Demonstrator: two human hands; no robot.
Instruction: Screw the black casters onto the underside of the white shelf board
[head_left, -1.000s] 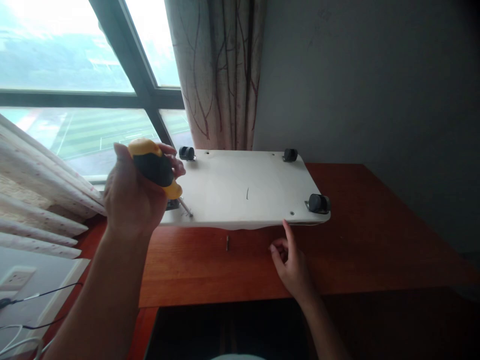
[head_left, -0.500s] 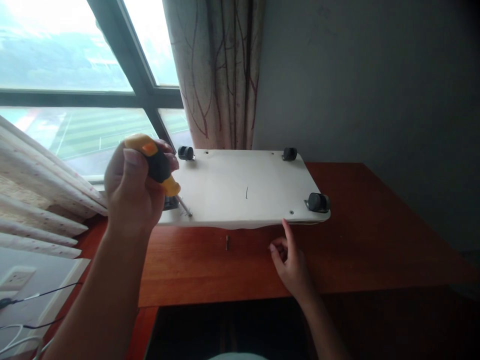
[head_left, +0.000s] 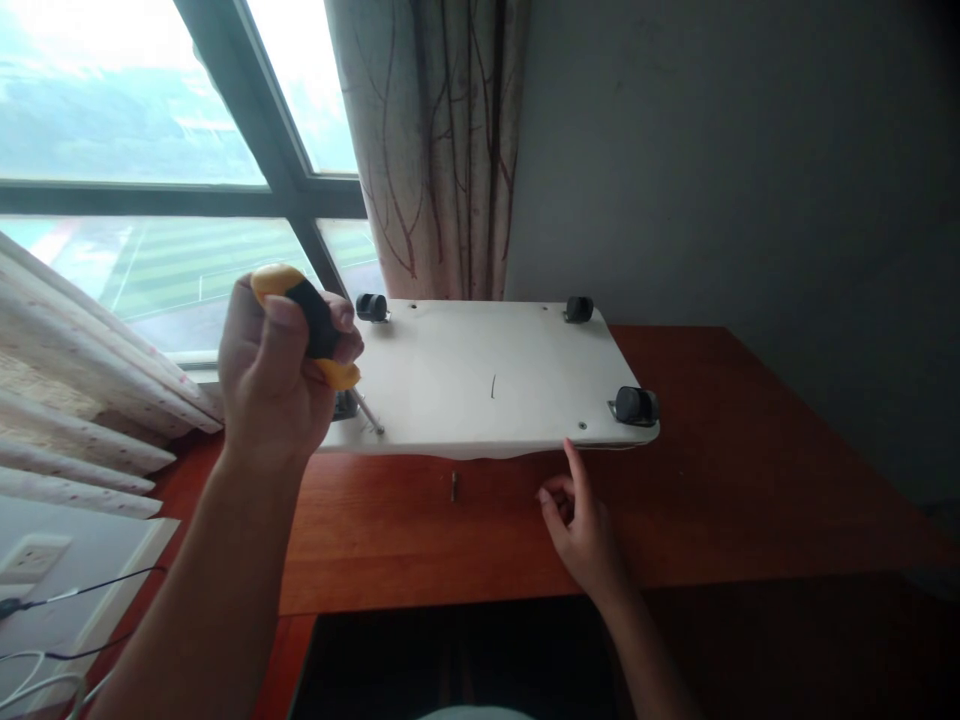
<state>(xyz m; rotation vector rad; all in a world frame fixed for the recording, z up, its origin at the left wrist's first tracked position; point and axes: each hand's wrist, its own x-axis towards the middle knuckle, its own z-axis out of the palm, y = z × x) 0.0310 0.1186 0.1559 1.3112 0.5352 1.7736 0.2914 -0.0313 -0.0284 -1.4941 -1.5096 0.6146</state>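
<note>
My left hand [head_left: 281,370] is wrapped round the yellow and black handle of a screwdriver [head_left: 319,325]. Its metal shaft slants down to the near left part of a white board [head_left: 465,350], where the tip meets the surface. Black casters stand at the board's corners, among them the near right one [head_left: 635,405]; the near left one is partly hidden behind my left hand. My right hand [head_left: 581,525] has its index finger stretched to the board's front edge, the other fingers curled, and nothing visible in it. A small metal screw [head_left: 454,487] lies on the table between my hands.
The reddish wooden table [head_left: 750,470] extends to the right of the board. Behind are a window [head_left: 187,120], a patterned curtain [head_left: 442,150] and a grey wall. Cables [head_left: 82,590] and a wall socket [head_left: 34,558] are at the lower left.
My left hand has turned on the screwdriver handle and shifted slightly right; the orange patch on the handle no longer shows. The tip and my right hand stay in place.
</note>
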